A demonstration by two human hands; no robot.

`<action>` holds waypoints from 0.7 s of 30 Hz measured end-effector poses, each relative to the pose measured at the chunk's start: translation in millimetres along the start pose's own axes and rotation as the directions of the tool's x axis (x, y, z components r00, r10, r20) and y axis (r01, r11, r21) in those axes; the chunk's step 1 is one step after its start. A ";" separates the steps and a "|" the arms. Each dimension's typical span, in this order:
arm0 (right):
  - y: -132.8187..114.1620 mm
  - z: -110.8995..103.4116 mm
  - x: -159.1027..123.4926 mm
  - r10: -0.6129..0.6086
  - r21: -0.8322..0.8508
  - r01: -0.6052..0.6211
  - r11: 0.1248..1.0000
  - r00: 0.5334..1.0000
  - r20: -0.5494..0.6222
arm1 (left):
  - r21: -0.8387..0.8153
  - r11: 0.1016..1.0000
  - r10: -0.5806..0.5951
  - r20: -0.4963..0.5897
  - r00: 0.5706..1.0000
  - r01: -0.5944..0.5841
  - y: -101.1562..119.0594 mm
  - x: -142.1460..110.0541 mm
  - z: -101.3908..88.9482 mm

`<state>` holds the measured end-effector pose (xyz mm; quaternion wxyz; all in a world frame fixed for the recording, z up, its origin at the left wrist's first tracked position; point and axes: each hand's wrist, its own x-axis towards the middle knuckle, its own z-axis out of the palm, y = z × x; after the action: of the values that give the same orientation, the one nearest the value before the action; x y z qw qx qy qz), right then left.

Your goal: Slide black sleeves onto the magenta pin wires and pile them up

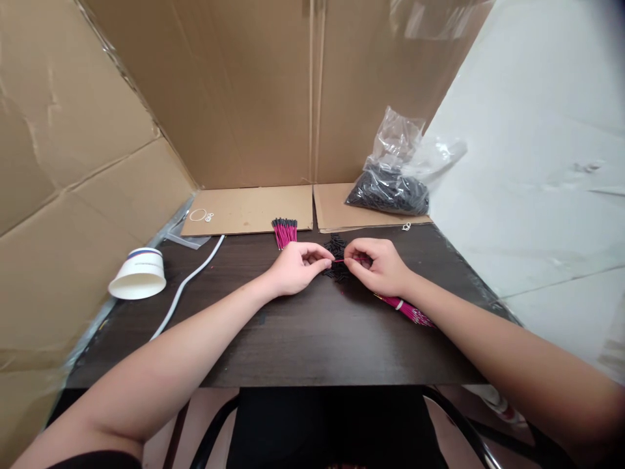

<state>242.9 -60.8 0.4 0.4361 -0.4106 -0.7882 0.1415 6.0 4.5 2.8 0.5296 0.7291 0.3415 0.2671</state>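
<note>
**Magenta wire pinched between two hands over a dark bench**

Magenta and thin, a single wire runs between the two hands; the left hand has its fingers closed together on one end of it, and the right hand has its fingers pinched on the other end; the fingertips of both hands sit very near each other, with only a short piece of wire showing between them.

Just behind and under the fingers lies a small heap of short black tubes on the dark wood-grain bench; beyond the left fingers, a bundle of magenta wires with black tips stands near the cardboard sheet; under the right wrist, a second magenta wire bundle bound with a white band lies on the bench, touching or nearly touching the forearm.

Well off to the left of the fingers, a white paper cup lies tipped over, with a white cable curving beside it; far behind the right fingers, a clear plastic bag of black pieces rests against the brown cardboard wall.
</note>
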 end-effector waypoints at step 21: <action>3.8 -1.2 -0.5 0.039 0.001 -0.039 0.999 0.999 0.019 | -0.041 0.999 -0.005 0.002 1.000 0.005 2.0 2.7 -1.2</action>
<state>246.0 -59.0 -1.3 0.4260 -0.4244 -0.7840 0.1542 7.2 6.9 5.2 0.5454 0.7176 0.3372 0.2718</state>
